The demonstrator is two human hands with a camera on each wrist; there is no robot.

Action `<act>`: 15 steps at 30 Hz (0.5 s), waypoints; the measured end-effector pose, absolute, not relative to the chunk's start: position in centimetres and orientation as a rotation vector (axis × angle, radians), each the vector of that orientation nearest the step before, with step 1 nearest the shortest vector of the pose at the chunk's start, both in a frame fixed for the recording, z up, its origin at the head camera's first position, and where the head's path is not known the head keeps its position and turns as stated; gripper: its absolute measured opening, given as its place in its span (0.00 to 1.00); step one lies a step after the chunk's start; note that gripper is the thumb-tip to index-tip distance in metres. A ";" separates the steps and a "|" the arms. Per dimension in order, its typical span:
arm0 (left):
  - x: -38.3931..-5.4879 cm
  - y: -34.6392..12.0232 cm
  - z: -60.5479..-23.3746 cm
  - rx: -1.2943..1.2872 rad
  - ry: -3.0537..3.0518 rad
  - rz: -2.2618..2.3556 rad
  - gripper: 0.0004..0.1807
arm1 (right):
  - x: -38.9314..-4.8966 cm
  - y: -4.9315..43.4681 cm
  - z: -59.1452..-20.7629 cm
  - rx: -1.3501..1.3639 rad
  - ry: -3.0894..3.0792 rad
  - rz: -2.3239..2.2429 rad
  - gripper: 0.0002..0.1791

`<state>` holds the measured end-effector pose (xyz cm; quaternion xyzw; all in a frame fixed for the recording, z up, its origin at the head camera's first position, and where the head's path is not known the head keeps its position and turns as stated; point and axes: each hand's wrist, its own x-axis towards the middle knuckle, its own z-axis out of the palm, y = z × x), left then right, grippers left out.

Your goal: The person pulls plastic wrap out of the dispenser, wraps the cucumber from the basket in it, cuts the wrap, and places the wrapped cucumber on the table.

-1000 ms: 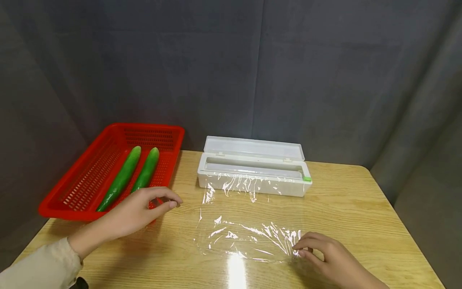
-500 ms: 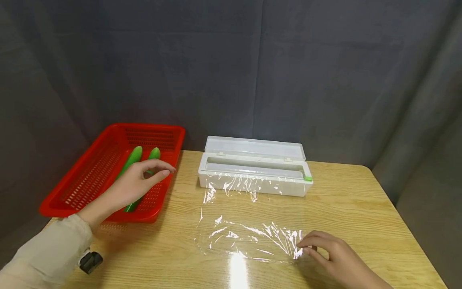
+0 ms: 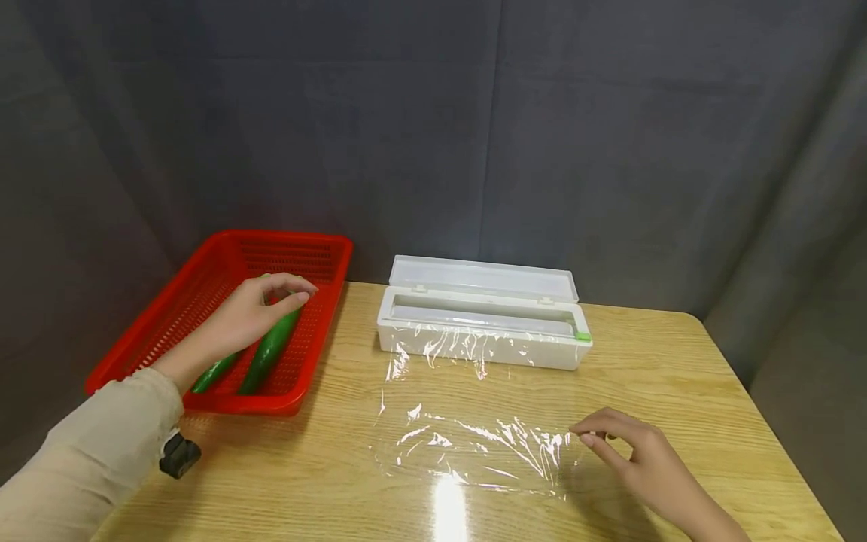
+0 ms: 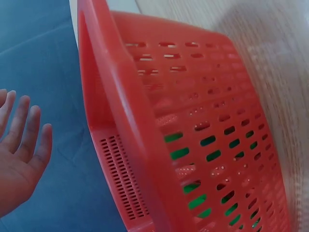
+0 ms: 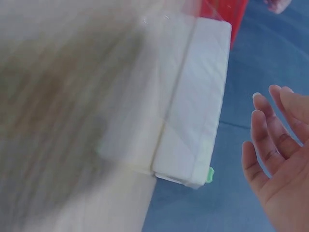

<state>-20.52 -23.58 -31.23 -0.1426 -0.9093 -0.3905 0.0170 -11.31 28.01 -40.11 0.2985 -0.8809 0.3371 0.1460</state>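
Okay: left hand (image 3: pixel 245 316), frame left, hung over cucumbers (image 3: pixel 269 357), fingers loosely spread, empty; right hand (image 3: pixel 640 452) loose too, near cling film (image 3: pixel 518 440). Mid-body cucumber grip looked steadiest.

The surface (image 3: pixel 664 399) is a yellow-brown, wood-patterned top with fine grain and a rounded far right corner. Dark grey cloth (image 3: pixel 643 165) hangs behind the surface and extends along its left and right sides. A vertical line (image 3: pixel 489 128) descends the cloth behind the middle of the surface; faint creases (image 3: pixel 339 63) cross high above it. Soft folds (image 3: pixel 779 196) hang beyond its right end. A bright white reflection (image 3: pixel 450 512) marks its near part. Both wrist views render the cloth blue.
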 end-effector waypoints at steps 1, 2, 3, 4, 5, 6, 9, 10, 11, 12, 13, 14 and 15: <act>-20.6 -23.6 -31.2 -0.439 -2.826 -1.218 0.19 | -11.4 28.1 -40.0 0.845 -2.527 0.976 0.19; -20.7 -23.7 -31.2 -0.435 -2.824 -1.225 0.19 | -11.5 28.2 -39.9 0.825 -2.523 0.975 0.19; -20.7 -23.8 -31.2 -0.432 -2.823 -1.228 0.19 | -11.6 28.2 -39.8 0.810 -2.514 0.979 0.20; -20.8 -23.8 -31.2 -0.428 -2.820 -1.235 0.19 | -11.7 28.3 -39.7 0.792 -2.508 0.984 0.20; -20.9 -23.8 -31.1 -0.424 -2.820 -1.241 0.19 | -11.8 28.3 -39.6 0.773 -2.505 0.992 0.20; -21.0 -23.8 -31.1 -0.422 -2.819 -1.246 0.19 | -11.9 28.4 -39.5 0.758 -2.503 1.002 0.19; -21.4 -23.9 -31.1 -0.416 -2.822 -1.251 0.19 | -12.2 28.5 -39.2 0.725 -2.502 1.027 0.18; -21.6 -23.9 -31.1 -0.413 -2.824 -1.253 0.19 | -12.2 28.6 -39.1 0.716 -2.506 1.037 0.18; -21.8 -24.0 -31.1 -0.409 -2.823 -1.257 0.19 | -12.3 28.6 -39.0 0.708 -2.507 1.047 0.17; -22.1 -24.0 -31.1 -0.407 -2.823 -1.259 0.18 | -12.4 28.6 -39.0 0.703 -2.508 1.053 0.17; -22.3 -24.1 -31.1 -0.406 -2.824 -1.262 0.19 | -12.5 28.6 -38.9 0.693 -2.510 1.058 0.17; -22.5 -24.2 -31.1 -0.407 -2.821 -1.263 0.19 | -12.6 28.6 -38.9 0.685 -2.512 1.065 0.17; -22.7 -24.3 -31.1 -0.406 -2.820 -1.265 0.19 | -12.6 28.6 -38.9 0.675 -2.512 1.076 0.17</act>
